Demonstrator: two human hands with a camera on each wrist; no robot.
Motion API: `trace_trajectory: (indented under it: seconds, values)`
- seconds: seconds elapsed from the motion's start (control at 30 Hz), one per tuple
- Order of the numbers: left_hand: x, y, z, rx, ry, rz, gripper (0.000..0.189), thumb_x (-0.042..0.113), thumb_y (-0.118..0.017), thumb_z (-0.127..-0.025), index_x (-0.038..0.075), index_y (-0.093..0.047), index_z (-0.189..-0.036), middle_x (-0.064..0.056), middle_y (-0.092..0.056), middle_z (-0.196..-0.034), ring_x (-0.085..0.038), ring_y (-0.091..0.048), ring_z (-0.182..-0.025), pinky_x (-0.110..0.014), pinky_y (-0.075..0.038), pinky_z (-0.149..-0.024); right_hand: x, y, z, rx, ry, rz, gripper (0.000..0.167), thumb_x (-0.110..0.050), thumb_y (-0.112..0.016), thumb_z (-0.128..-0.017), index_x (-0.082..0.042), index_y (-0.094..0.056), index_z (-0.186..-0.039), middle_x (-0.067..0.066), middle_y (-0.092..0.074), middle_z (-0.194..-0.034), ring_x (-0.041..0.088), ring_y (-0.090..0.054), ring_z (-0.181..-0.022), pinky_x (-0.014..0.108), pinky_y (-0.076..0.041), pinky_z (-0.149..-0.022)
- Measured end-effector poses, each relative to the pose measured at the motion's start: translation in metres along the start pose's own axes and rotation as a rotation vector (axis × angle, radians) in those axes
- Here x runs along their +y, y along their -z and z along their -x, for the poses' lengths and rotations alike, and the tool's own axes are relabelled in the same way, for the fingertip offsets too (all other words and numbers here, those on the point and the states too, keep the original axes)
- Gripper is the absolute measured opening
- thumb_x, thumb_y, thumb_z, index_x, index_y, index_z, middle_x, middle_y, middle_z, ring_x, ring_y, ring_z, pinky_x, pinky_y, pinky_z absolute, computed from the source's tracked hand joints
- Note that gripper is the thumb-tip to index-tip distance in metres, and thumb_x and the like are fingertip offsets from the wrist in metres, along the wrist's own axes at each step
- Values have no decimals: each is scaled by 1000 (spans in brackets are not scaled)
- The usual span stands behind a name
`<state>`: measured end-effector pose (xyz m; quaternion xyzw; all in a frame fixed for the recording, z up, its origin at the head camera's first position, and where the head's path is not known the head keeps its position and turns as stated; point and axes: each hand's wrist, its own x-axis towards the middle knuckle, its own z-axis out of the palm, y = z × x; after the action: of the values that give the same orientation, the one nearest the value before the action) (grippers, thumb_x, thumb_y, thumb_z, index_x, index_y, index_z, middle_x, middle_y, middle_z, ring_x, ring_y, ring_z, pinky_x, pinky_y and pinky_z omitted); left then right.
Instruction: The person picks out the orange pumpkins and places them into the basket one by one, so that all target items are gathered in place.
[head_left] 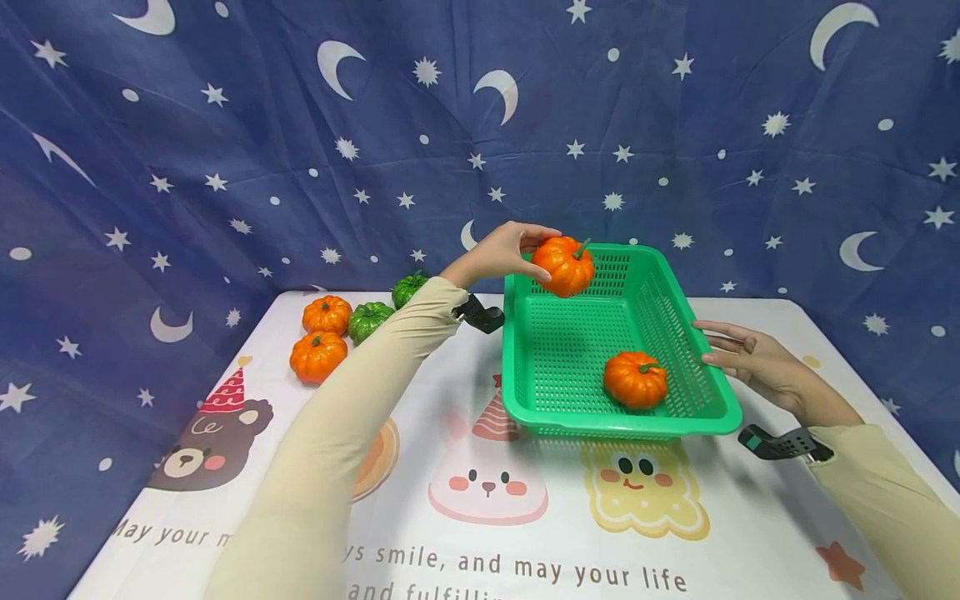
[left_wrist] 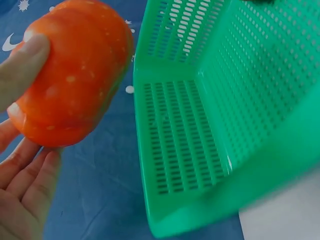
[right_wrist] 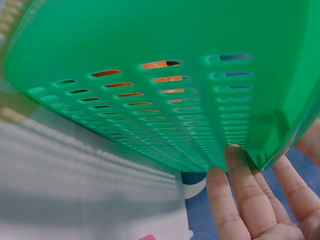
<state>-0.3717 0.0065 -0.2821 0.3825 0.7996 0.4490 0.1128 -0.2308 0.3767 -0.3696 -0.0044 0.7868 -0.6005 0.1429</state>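
In the head view, my left hand (head_left: pixel 504 252) holds an orange toy pumpkin (head_left: pixel 567 268) over the left back part of a green plastic basket (head_left: pixel 621 423). In the left wrist view, thumb and fingers lie on opposite sides of this pumpkin (left_wrist: pixel 80 75), beside the basket wall (left_wrist: pixel 180 135). A second orange pumpkin (head_left: pixel 635 381) sits inside, toward the front right. My right hand (head_left: pixel 765 367) grips the basket's right rim, its thumb at the rim and several fingers (right_wrist: pixel 245 195) against the perforated outer wall (right_wrist: pixel 165 105).
Left on the white printed tablecloth (head_left: pixel 480 542) are two more orange pumpkins, one behind (head_left: pixel 327 316) and one in front (head_left: pixel 318 357). Beside them sit two green pumpkins, the nearer (head_left: pixel 370 322) and the farther (head_left: pixel 409 288), partly behind my left arm. A blue star-patterned curtain (head_left: pixel 420 142) hangs behind.
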Motion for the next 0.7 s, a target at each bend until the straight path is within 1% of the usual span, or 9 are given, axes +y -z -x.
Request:
trace_trajectory:
  seconds: [0.13,0.2,0.37,0.43,0.7]
  values:
    - [3,-10,-8,-36,16,25,67,4,-76,-76,2,-47,-137,-13,-53,-137,-20,-53,-124,-27,-48,-100,0,0,0,-4,1,-44,56,-8,-63,-89,-23,-40,-138,-25,-49,-114,-12,-55,-98,9,-49,-81]
    - [5,-15,-12,-44,18,33,67,3,-75,-77,1,-47,-137,-14,-53,-137,-22,-53,-123,-28,-48,-100,1,0,0,-2,0,-36,57,-8,-64,-89,-23,-40,-138,-26,-49,-114,-12,-55,-98,9,-49,-81]
    - [7,-27,-20,-43,8,51,65,4,-75,-78,1,-47,-137,-14,-54,-136,-22,-53,-123,-24,-48,-99,1,1,0,-1,-3,23,62,-13,-63,-90,-22,-35,-144,-24,-42,-117,-15,-52,-99,7,-47,-82]
    - [7,-32,-22,-39,7,60,65,4,-74,-78,1,-47,-137,-14,-54,-136,-22,-53,-123,-22,-48,-97,1,1,-1,-1,-2,22,62,-12,-63,-90,-21,-35,-144,-23,-42,-118,-15,-52,-99,8,-47,-83]
    - [4,-54,-32,-41,40,136,66,3,-75,-77,2,-47,-137,-14,-53,-137,-24,-53,-124,-20,-50,-94,0,1,0,0,0,33,62,-14,-63,-90,-22,-34,-144,-24,-42,-117,-15,-51,-99,8,-47,-83]
